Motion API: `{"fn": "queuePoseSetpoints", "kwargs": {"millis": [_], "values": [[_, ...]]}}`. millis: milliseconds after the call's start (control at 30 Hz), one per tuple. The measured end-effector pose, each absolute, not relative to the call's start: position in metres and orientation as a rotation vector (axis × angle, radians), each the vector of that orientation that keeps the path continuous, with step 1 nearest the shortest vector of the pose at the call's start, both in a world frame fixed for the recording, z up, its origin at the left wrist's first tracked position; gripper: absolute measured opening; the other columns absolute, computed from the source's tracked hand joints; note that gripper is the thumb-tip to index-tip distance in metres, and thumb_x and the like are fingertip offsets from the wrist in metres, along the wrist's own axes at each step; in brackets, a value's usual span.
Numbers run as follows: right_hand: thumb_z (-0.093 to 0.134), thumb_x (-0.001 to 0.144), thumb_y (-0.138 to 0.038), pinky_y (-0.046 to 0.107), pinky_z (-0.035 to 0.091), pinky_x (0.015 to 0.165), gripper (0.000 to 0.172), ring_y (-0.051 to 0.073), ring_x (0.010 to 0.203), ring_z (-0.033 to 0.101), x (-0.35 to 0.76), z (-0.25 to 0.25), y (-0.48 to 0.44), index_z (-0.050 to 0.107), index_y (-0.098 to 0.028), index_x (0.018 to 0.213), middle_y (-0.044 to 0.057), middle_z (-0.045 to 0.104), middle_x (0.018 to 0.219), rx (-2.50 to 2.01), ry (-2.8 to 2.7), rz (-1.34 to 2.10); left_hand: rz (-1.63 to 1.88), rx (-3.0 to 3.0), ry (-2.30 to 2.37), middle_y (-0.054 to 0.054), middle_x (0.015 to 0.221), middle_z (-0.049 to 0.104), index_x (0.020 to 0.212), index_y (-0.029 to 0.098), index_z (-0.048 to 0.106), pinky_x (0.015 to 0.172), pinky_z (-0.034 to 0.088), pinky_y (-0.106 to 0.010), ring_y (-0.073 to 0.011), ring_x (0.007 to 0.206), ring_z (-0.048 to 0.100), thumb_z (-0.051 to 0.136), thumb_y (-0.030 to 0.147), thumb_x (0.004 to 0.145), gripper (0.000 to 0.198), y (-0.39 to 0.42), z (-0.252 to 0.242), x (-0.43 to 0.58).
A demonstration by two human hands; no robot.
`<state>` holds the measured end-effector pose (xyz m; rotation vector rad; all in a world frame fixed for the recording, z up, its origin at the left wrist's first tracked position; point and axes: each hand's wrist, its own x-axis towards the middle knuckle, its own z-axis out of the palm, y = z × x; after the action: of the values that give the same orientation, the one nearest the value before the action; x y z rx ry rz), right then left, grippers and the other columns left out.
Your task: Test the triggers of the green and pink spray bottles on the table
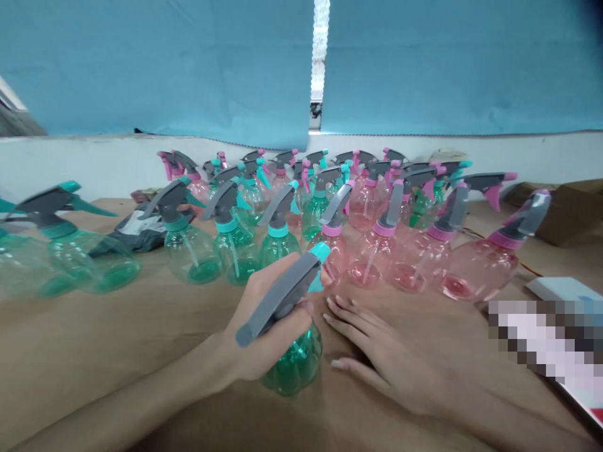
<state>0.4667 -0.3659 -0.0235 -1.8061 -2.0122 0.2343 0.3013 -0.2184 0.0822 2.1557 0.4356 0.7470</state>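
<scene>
My left hand [266, 326] is shut around the grey trigger head of a green plastic spray bottle [294, 361], which it holds tilted just above the brown table surface [141, 326]. The bottle's teal-tipped nozzle [320, 252] points away from me. My right hand [384, 351] lies flat on the table with its fingers spread, holding nothing. Its fingertips are close to the held bottle. In front of both hands stand several rows of green and pink spray bottles [277, 242], with grey triggers and teal or pink collars, and the rear ones partly hide each other.
Behind the bottles runs a white ledge [98, 163] under blue sheeting [155, 69]. A dark printed bag [136, 232] lies among the green bottles at left. A brown cardboard piece [570, 213] and a white box [563, 290] sit at right, and a blurred patch covers something at lower right.
</scene>
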Motion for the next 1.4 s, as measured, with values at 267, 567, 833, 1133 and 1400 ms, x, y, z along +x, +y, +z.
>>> {"fn": "queuePoseSetpoints", "kwargs": {"millis": [267,567,833,1133,1400], "values": [[0.044,0.096,-0.051,0.049,0.027,0.116,0.061,0.024,0.143,0.025,0.4698,-0.0244,-0.3654,0.031,-0.023,0.149,0.004,0.031,0.155,-1.838,-2.008,0.319,0.751,2.116,0.452,0.003,0.06,0.048,0.067,0.026,0.041,0.049,0.04,-0.03,-0.0177,0.058,0.054,0.05,0.027,0.076,0.013,-0.225,0.0812,0.3046],[0.04,0.096,-0.053,0.048,0.026,0.116,0.061,0.022,0.144,0.023,0.4711,-0.0222,-0.3638,0.032,-0.021,0.148,0.002,0.027,0.156,-1.879,-2.03,0.344,0.702,2.138,0.486,0.001,0.07,0.058,0.071,0.025,0.039,0.06,0.047,-0.032,-0.022,0.076,0.063,0.049,0.031,0.08,0.015,-0.2265,0.0849,0.3025],[0.037,0.099,-0.047,0.048,0.027,0.116,0.054,0.022,0.143,0.025,0.4706,-0.0237,-0.3644,0.036,-0.022,0.147,0.002,0.029,0.155,-1.864,-2.038,0.326,0.721,2.138,0.44,0.0,0.071,0.057,0.07,0.025,0.037,0.058,0.044,-0.032,-0.022,0.074,0.062,0.05,0.028,0.078,0.015,-0.2247,0.0827,0.3031],[0.044,0.097,-0.042,0.049,0.039,0.109,0.048,0.026,0.136,0.04,0.4669,-0.0215,-0.3674,0.048,-0.02,0.139,0.007,0.043,0.147,-1.921,-2.014,0.081,0.722,2.117,0.437,0.002,0.066,0.053,0.072,0.025,0.041,0.056,0.044,-0.031,-0.0213,0.072,0.061,0.05,0.028,0.078,0.012,-0.2243,0.0821,0.3033],[0.041,0.098,-0.044,0.052,0.04,0.108,0.048,0.026,0.137,0.038,0.4682,-0.0225,-0.3658,0.047,-0.021,0.14,0.005,0.042,0.149,-1.94,-2.042,0.106,0.706,2.135,0.449,0.001,0.071,0.059,0.074,0.024,0.046,0.059,0.046,-0.031,-0.0199,0.072,0.061,0.051,0.027,0.076,0.007,-0.2229,0.0818,0.3039]]}}
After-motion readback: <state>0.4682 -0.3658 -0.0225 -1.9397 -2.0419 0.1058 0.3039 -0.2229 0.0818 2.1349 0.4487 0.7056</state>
